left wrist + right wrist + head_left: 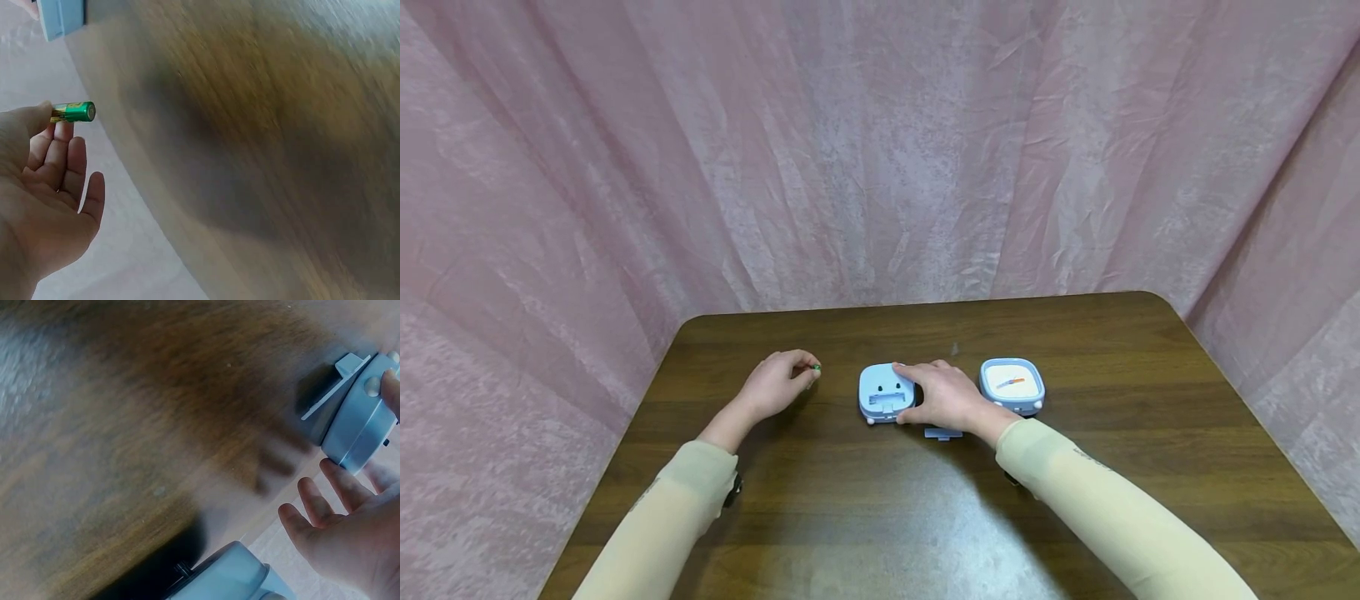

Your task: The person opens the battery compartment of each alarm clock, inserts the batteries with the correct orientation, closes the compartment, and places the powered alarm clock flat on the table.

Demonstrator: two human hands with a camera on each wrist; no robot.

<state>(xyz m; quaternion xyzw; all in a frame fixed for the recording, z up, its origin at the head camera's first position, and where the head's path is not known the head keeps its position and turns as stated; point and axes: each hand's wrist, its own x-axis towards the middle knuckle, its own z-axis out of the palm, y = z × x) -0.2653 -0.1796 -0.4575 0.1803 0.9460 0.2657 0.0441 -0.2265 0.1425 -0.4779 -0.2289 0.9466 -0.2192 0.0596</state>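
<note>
My left hand (pixel 775 385) hovers above the table's left half and pinches a small green and gold battery (pixel 75 112) between thumb and forefinger. One end of it juts out, while the other fingers fan loosely below. My right hand (pixel 947 396) grips the right side of a light blue clock (pixel 872 377), thumb at the near edge and fingers at the far edge. That clock lies back side up, with a battery slot (pixel 887 400) uncovered and two dark knobs above it. Just in front of it is a blue battery cover (pixel 943 433).
A second blue clock (pixel 1011 379) rests to the right, its white dial up with orange and pale hands, partly behind my right wrist. The brown wooden table (pixel 865 517) has rounded far corners. Pink curtains (pixel 880 150) hang behind and beside it.
</note>
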